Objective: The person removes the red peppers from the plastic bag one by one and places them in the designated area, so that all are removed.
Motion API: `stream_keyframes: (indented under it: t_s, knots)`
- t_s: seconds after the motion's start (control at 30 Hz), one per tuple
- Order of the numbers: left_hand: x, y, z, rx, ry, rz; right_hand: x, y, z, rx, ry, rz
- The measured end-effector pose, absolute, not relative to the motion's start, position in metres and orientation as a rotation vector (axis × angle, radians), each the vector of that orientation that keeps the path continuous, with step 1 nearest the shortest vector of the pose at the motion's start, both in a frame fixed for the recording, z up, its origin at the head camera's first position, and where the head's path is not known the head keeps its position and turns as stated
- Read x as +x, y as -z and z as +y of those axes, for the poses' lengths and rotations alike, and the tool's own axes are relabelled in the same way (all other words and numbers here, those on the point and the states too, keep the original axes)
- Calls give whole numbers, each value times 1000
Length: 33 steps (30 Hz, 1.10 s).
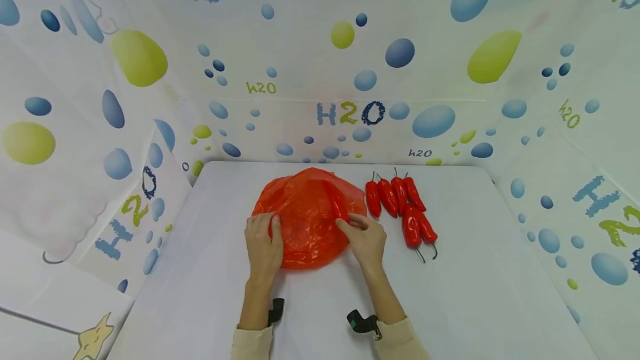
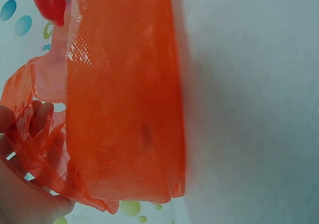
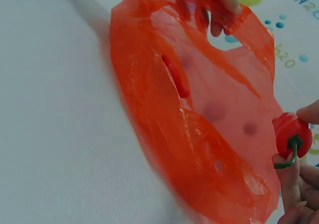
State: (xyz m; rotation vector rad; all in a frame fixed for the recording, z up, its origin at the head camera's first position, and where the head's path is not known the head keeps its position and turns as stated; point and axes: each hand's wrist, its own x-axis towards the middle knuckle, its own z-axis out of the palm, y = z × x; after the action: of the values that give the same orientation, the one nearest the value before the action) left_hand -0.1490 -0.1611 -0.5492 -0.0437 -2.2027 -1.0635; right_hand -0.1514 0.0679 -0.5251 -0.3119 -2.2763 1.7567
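A thin orange-red plastic bag (image 1: 307, 238) stands on the table in front of me, its mouth spread. My left hand (image 1: 263, 240) grips the bag's near left rim; the left wrist view shows its fingers (image 2: 42, 115) curled in the crumpled plastic. At the bag's right side, my right hand (image 1: 367, 238) pinches a glossy red chili pepper (image 1: 339, 207) near its green stem, held at the mouth. Within the bag, another red pepper (image 3: 177, 77) shows in the right wrist view. The bag's bottom is hidden.
Several red chili peppers (image 1: 388, 198) lie on the white table (image 1: 475, 271) right of the bag, a row at the back and a pair (image 1: 411, 226) closer to me. A patterned sheet (image 1: 300, 60) with blue and green spots surrounds the table at the back and sides.
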Motion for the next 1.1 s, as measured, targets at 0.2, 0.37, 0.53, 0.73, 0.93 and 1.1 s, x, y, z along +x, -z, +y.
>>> stream_keyframes:
  t_s: [0.2, 0.37, 0.53, 0.73, 0.93, 1.1]
  knots:
    - [-149, 549, -160, -51, 1071, -2197, -146, 525, 81, -386, -1771, -2224]
    - [-150, 552, -161, -53, 1063, -2200, -142, 529, 95, -447, -1778, -2198]
    - [-151, 553, -161, -53, 1061, -2204, -138, 533, 108, -492, -1758, -2216]
    - [-150, 552, -160, -54, 1067, -2204, -133, 533, 120, -486, -1715, -2228]
    - [-149, 550, -159, -59, 1074, -2194, -133, 542, 134, -538, -1614, -2233]
    - [-150, 551, -159, -63, 1069, -2200, -133, 552, 146, -635, -1531, -2236]
